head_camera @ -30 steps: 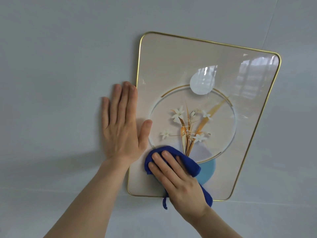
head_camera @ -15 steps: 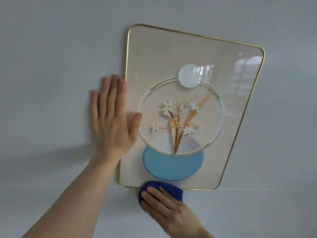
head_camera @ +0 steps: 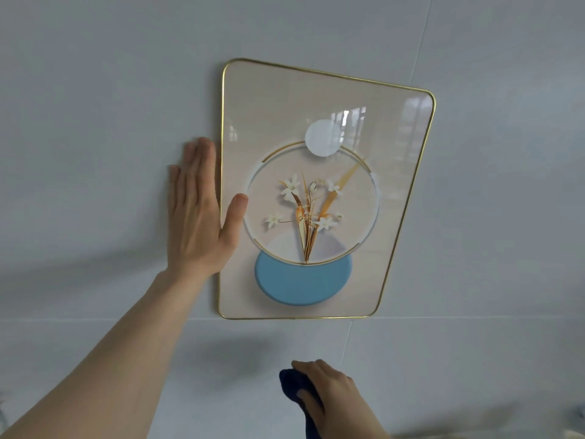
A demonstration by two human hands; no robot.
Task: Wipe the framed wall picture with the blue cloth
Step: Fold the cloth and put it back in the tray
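Observation:
The framed picture (head_camera: 373, 115) hangs on the wall, gold-rimmed, with white flowers, a pale disc and a blue vase shape under glass. My left hand (head_camera: 196, 213) lies flat against the wall beside the frame's left edge, thumb resting on the glass. My right hand (head_camera: 332, 397) is well below the frame's bottom edge, off the picture, and clutches the dark blue cloth (head_camera: 292, 383), which bunches out from under the fingers and hangs down past the wrist.
A pale grey tiled wall (head_camera: 95, 106) surrounds the picture, with a horizontal grout line just under the frame and a vertical one at the upper right. Window reflections show on the glass at the upper right.
My right hand has drawn the cloth down off the picture's lower part, past the bottom edge, and away below the frame. The blue vase is uncovered. My left hand stays put.

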